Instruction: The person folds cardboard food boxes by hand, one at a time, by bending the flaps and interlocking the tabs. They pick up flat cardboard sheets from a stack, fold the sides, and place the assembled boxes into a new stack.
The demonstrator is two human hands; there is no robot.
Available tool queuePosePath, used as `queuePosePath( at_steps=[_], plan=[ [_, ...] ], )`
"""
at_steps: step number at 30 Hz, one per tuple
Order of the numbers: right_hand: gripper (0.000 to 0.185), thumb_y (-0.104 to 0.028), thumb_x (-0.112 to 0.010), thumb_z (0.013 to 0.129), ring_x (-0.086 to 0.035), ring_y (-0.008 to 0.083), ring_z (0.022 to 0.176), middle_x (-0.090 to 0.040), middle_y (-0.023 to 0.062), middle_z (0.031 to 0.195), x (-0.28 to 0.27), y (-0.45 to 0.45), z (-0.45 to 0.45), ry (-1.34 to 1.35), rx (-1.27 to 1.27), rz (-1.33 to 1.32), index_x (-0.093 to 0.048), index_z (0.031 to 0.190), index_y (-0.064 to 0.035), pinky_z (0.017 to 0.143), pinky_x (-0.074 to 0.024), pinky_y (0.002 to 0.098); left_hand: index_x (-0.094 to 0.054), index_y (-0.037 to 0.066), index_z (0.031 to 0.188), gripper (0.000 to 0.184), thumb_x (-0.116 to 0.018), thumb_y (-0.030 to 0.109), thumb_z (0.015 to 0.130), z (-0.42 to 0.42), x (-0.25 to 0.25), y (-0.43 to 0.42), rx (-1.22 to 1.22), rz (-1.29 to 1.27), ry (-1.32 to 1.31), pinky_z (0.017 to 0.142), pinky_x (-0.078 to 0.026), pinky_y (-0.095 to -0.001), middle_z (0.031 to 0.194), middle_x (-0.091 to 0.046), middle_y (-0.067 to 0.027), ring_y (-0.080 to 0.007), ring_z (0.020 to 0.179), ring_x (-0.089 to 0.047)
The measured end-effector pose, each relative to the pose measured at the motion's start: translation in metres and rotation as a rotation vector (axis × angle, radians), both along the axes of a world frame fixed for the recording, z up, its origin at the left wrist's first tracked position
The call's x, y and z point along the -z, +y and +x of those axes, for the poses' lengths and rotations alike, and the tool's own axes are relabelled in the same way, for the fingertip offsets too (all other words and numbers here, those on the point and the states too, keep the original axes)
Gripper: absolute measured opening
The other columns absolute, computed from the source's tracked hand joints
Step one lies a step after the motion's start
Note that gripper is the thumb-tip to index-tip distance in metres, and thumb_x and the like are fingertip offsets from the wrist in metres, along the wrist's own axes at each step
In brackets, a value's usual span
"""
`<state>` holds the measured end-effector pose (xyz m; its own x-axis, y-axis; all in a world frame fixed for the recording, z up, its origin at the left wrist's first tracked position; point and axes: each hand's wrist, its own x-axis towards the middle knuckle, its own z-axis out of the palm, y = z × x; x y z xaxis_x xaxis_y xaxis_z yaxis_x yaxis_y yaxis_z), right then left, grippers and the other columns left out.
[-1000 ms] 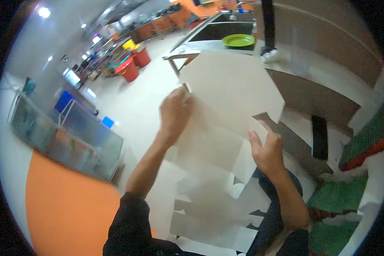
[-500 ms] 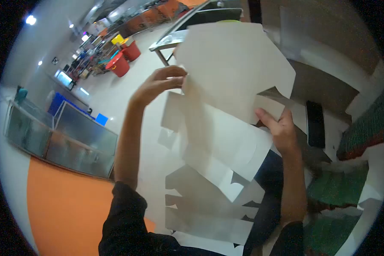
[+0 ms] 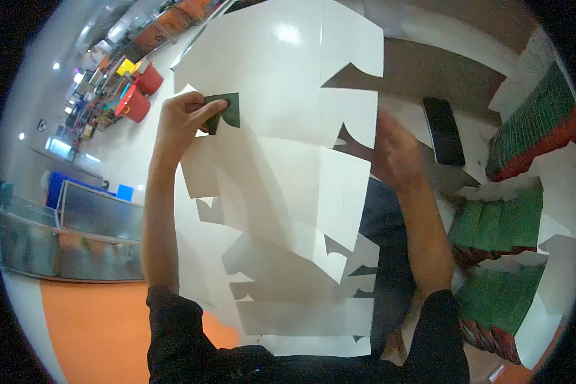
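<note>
A large white die-cut box blank (image 3: 269, 96) with notched flaps spreads out in front of me. My left hand (image 3: 182, 121) is closed on its left edge, the thumb pressing a folded-over flap whose green side (image 3: 230, 110) faces up. Against the right edge, beside the curved notches, is my right hand (image 3: 397, 150); it is blurred and its fingertips are partly hidden by the card. More white notched blanks (image 3: 307, 317) lie overlapped beneath, down to my lap.
A black phone (image 3: 443, 131) lies on the surface at right. Beyond it stand stacks of green cartons (image 3: 502, 221) in open white boxes. Red buckets (image 3: 133, 104) are far off at upper left. A glass-panelled frame (image 3: 99, 211) stands at left, above an orange panel (image 3: 96, 313).
The blank has come lower and nearer, lying flatter. The left-hand flap now shows its green side under my thumb. My right hand has let go of the right flap and moved slightly left.
</note>
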<state>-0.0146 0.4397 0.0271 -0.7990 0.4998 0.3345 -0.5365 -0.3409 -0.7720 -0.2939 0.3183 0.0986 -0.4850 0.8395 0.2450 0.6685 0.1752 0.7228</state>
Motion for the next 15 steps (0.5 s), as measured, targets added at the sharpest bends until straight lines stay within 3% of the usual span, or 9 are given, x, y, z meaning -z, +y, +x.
queuePosePath(
  at_steps=[3, 6, 7, 10, 11, 15],
  plan=[
    [0.054, -0.039, -0.063, 0.083, -0.056, 0.0163, 0.100, -0.060, 0.0119, 0.111, 0.000, -0.006, -0.007, -0.013, 0.017, 0.184, -0.052, 0.122, -0.0034, 0.082, -0.0468, 0.0340, -0.062, -0.003, 0.074, 0.023, -0.070, 0.017, 0.080, 0.016, -0.008, -0.004, -0.010, -0.061, 0.088, 0.046, -0.045, -0.0214, 0.064, -0.062, -0.0050, -0.0078, 0.054, -0.057],
    [0.046, -0.035, -0.071, 0.077, -0.060, 0.0130, 0.076, -0.064, 0.0074, 0.088, -0.006, 0.010, -0.016, -0.601, 0.131, 0.502, -0.061, 0.101, 0.0029, 0.067, -0.0491, 0.0273, -0.062, -0.005, 0.083, 0.022, -0.067, 0.016, 0.083, 0.024, -0.009, -0.007, 0.121, -0.143, 0.039, 0.055, -0.048, -0.0225, 0.071, -0.064, -0.0067, -0.0093, 0.061, -0.059],
    [0.039, -0.033, -0.074, 0.075, -0.057, 0.0098, 0.066, -0.063, 0.0026, 0.075, 0.005, 0.012, -0.023, -0.696, 0.304, 0.463, -0.065, 0.089, 0.0020, 0.062, -0.0469, 0.0255, -0.062, -0.006, 0.087, 0.023, -0.066, 0.016, 0.084, 0.024, -0.010, -0.010, 0.184, -0.156, -0.005, 0.058, -0.049, -0.0230, 0.074, -0.065, -0.0075, -0.0099, 0.064, -0.060],
    [0.036, -0.031, -0.073, 0.076, -0.058, 0.0098, 0.068, -0.063, 0.0032, 0.076, 0.004, 0.024, -0.019, -0.761, 0.297, 0.517, -0.065, 0.089, 0.0018, 0.062, -0.0472, 0.0255, -0.057, -0.006, 0.108, 0.030, -0.061, 0.015, 0.087, 0.032, -0.018, -0.021, 0.224, -0.082, -0.115, 0.072, -0.050, -0.0259, 0.089, -0.066, -0.0104, -0.0120, 0.080, -0.061],
    [0.043, -0.043, -0.073, 0.074, -0.047, 0.0068, 0.052, -0.053, -0.0014, 0.058, 0.019, 0.027, -0.026, -0.497, 0.415, 0.456, -0.063, 0.065, -0.0025, 0.047, -0.0383, 0.0249, -0.050, -0.004, 0.121, 0.039, -0.059, 0.016, 0.089, 0.025, -0.024, -0.027, 0.212, -0.130, -0.041, 0.081, -0.049, -0.0277, 0.101, -0.063, -0.0127, -0.0145, 0.094, -0.060],
    [0.048, -0.050, -0.071, 0.074, -0.047, 0.0067, 0.053, -0.053, -0.0022, 0.059, 0.015, 0.036, -0.020, -0.492, 0.328, 0.273, -0.063, 0.068, -0.0031, 0.047, -0.0376, 0.0237, -0.034, 0.000, 0.132, 0.064, -0.069, 0.012, 0.080, 0.012, -0.008, -0.047, 0.176, 0.006, -0.253, 0.085, -0.047, -0.0298, 0.113, -0.058, -0.0131, -0.0191, 0.103, -0.057]
  ],
)
